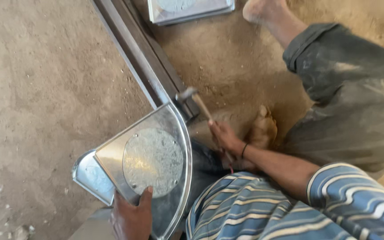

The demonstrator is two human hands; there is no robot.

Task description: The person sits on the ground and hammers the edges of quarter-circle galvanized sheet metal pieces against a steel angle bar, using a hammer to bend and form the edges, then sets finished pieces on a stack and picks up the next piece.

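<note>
Hammer (191, 98) in closed right hand (224, 138); left hand (132, 215) clasps metal sheet (150, 160).

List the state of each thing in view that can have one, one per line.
Left hand: gripping the lower edge of the metal piece.
Right hand: closed on the hammer handle.
Hammer: raised, head at the metal piece's top corner, motion-blurred.
Quarter-round metal piece: tilted, resting against the rail.
Steel rail: lying flat on the dirt floor.
Second metal piece: lying flat at the top edge, partly out of view.
</note>
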